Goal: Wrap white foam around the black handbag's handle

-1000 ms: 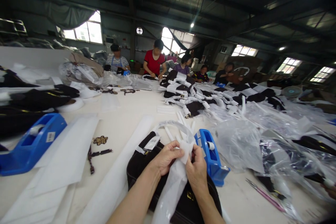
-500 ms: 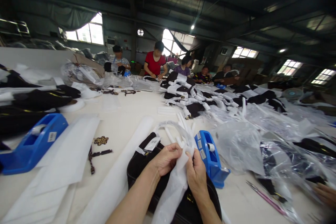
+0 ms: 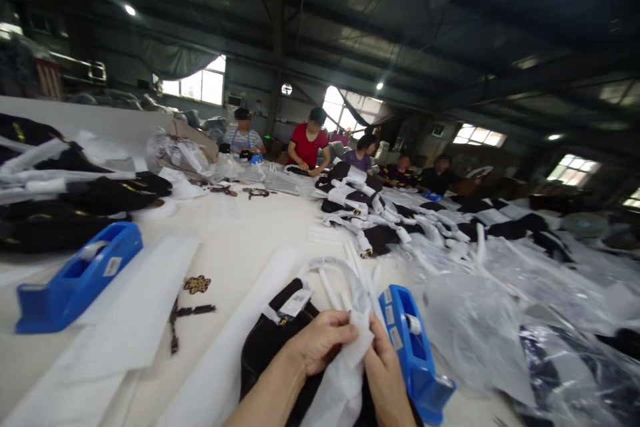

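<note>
A black bag (image 3: 257,350) lies on the table in front of me, with a tag in a clear sleeve (image 3: 295,303) on its upper left. Its looped handle (image 3: 345,268) stands up in a pale wrapping. Both hands are closed on a strip of white foam sheet (image 3: 336,390) at the handle's near right end. My left hand (image 3: 320,341) pinches the strip's left edge between thumb and fingers. On the other edge, my right hand (image 3: 386,365) grips it, with its fingers partly behind the sheet. The strip hangs down over the bag.
Blue tape dispensers stand right of the bag (image 3: 417,353) and at the left (image 3: 83,280). White foam sheets (image 3: 145,307) and a patterned flower charm (image 3: 197,284) lie left. Wrapped black bags (image 3: 350,197) and clear plastic bags (image 3: 475,320) pile beyond. Several people sit or stand across the table.
The camera view has tilted up, so the table scene sits lower in the picture. Both hands keep hold of the foam strip, their fingers slightly shifted along it.
</note>
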The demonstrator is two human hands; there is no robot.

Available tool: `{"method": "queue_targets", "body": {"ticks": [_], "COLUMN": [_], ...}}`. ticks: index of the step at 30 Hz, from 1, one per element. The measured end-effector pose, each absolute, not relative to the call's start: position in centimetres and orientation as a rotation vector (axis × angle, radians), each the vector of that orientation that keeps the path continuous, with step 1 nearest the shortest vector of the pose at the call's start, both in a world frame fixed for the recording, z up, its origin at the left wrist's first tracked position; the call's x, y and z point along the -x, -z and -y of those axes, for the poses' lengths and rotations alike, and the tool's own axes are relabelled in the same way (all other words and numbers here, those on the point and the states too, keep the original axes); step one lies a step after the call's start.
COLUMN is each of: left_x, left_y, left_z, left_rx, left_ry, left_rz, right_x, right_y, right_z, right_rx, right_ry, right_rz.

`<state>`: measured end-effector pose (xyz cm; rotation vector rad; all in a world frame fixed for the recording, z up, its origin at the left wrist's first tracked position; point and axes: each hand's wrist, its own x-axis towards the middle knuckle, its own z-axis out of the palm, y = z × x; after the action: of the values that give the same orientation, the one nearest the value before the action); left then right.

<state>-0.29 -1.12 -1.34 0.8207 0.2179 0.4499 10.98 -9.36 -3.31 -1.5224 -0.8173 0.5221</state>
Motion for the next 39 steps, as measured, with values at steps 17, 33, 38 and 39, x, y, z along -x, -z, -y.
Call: {"method": "queue_targets", "body": {"ticks": [17, 33, 38, 39], "left_x": [0.4, 0.0, -0.3, -0.3], "left_y": [1.6, 1.4, 1.4, 1.4], "left_z": [1.0, 1.0, 1.1, 1.2], "left_rx": [-0.803, -0.85, -0.898, -0.902], "left_ry": [-0.559, -0.57, -0.585, -0.59], "left_rz": [-0.273, -0.324, -0.33, -0.328], "right_x": [-10.2, -10.4, -10.5, -10.6], "right_y": [0.7, 0.6, 0.9, 0.9], "right_z": [8.6, 8.2, 8.1, 8.1], "right_rx": [1.412, 1.393, 1.335, 1.312], "right_ry": [-0.81, -0.86, -0.891, -0.906], "right_rz": [0.721, 0.816, 0.843, 0.847]}}
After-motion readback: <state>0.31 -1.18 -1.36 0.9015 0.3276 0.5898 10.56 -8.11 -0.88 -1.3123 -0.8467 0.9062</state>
